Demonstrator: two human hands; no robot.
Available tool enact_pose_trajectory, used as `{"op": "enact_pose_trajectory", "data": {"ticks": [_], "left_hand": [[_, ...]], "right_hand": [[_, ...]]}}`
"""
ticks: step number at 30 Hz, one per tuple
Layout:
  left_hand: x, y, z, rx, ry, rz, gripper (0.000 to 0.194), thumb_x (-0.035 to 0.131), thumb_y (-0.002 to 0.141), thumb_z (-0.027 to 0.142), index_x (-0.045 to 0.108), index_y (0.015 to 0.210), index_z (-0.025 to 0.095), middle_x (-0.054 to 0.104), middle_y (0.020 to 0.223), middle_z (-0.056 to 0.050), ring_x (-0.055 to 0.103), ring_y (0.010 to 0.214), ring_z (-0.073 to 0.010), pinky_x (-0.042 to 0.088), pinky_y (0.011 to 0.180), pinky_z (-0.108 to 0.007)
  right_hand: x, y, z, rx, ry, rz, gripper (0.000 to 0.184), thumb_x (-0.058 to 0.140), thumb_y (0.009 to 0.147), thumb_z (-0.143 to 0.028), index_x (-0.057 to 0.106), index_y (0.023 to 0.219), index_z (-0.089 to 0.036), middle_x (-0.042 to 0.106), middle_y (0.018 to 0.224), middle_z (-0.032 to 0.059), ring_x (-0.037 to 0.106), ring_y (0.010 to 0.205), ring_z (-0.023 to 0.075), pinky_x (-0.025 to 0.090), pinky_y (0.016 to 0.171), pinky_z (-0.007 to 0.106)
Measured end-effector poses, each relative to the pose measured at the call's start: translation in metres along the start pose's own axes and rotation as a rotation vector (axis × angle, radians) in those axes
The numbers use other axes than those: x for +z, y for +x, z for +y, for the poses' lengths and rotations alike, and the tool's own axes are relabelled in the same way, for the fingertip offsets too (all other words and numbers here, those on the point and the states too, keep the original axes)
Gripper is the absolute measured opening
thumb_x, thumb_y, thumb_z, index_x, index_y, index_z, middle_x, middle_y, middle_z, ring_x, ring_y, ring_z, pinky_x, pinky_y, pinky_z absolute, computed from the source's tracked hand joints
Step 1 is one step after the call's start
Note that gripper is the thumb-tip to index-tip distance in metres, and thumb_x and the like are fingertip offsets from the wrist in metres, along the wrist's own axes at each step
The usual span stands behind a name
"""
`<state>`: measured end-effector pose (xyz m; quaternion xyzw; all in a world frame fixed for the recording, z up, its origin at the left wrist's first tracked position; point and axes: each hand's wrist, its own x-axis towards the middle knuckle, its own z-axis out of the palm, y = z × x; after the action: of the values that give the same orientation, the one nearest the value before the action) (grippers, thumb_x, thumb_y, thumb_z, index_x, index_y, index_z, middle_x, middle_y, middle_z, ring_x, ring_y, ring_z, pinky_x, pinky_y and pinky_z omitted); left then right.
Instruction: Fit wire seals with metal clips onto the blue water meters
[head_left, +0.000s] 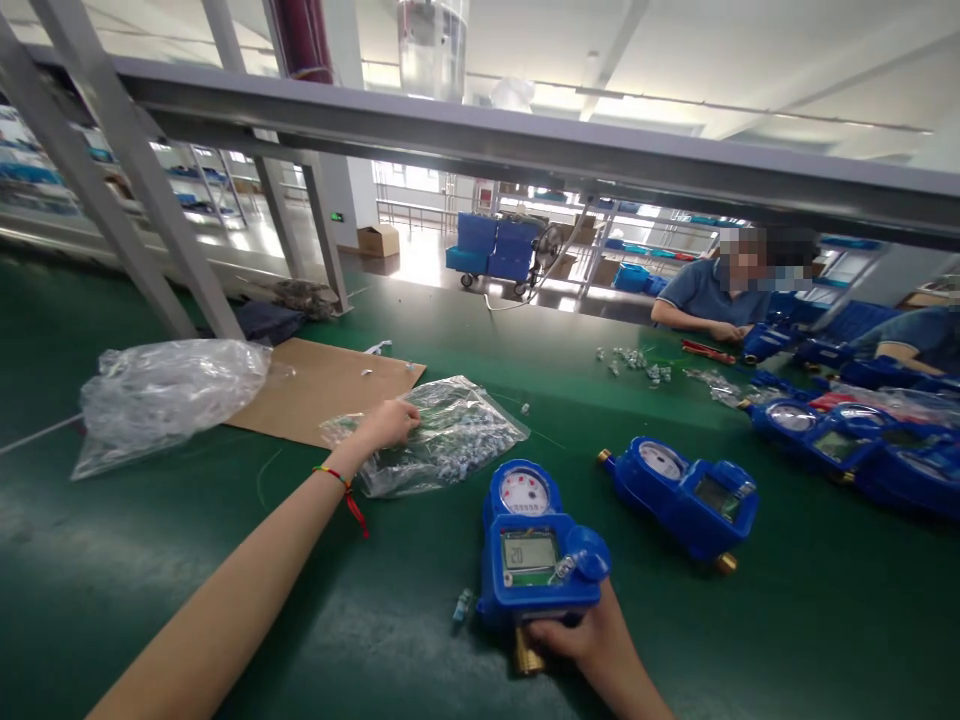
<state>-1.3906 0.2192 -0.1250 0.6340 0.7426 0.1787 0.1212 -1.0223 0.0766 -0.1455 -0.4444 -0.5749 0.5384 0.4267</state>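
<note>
A blue water meter [534, 545] with a round dial and a small screen lies on the green table in front of me. My right hand [576, 640] is closed round its near end by the brass fitting. My left hand [390, 422] is stretched out to a clear plastic bag of small metal parts [450, 435], with its fingers bent into the bag's opening. What the fingers hold, if anything, is hidden. A small loose part [463, 606] lies just left of the meter.
A second blue meter [686, 495] lies to the right, and several more [847, 440] sit further right. A crumpled plastic bag [161, 395] and a cardboard sheet [322, 385] lie at the left. Another person [720, 295] works at the far side. A grey frame beam [525, 150] crosses overhead.
</note>
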Motion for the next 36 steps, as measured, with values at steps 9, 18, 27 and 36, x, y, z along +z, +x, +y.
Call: {"op": "enact_pose_trajectory", "data": {"ticks": [9,18,27,36], "left_hand": [[0.011,0.041,0.035,0.181,0.075,0.003,0.023,0.058,0.088,0.035,0.062,0.101,0.016,0.063,0.105,-0.007,0.060,0.093,-0.0193,0.050,0.085,-0.041],[-0.019,0.042,0.052,0.126,0.162,0.301,0.026,0.048,0.091,0.037,0.061,0.091,0.014,0.065,0.091,-0.006,0.060,0.087,-0.0199,0.045,0.080,-0.037],[-0.073,-0.004,0.084,0.163,0.244,0.432,0.017,0.043,0.086,0.027,0.054,0.078,0.019,0.065,0.082,-0.010,0.059,0.081,-0.0241,0.033,0.065,-0.030],[-0.053,-0.065,0.062,0.183,0.257,0.219,0.019,0.044,0.085,0.030,0.049,0.069,0.021,0.062,0.067,-0.007,0.058,0.066,-0.0230,0.031,0.057,-0.029]], "right_hand": [[0.004,0.004,-0.007,-0.044,0.086,-0.029,0.093,0.087,0.041,-0.057,0.041,0.115,-0.024,0.060,0.115,0.0137,0.060,0.107,0.0359,0.051,0.090,0.047],[-0.008,0.007,-0.006,-0.108,0.031,-0.063,0.084,0.090,0.041,-0.043,0.048,0.111,-0.021,0.060,0.108,0.0109,0.058,0.106,0.0341,0.047,0.091,0.047],[-0.016,0.002,-0.008,-0.169,-0.106,-0.142,0.079,0.086,0.057,-0.041,0.043,0.120,-0.022,0.053,0.114,0.0075,0.054,0.109,0.0272,0.043,0.096,0.042],[-0.035,-0.013,-0.027,-0.252,-0.251,-0.072,0.071,0.071,0.072,-0.051,0.040,0.128,-0.022,0.044,0.116,0.0092,0.050,0.103,0.0247,0.047,0.079,0.037]]}}
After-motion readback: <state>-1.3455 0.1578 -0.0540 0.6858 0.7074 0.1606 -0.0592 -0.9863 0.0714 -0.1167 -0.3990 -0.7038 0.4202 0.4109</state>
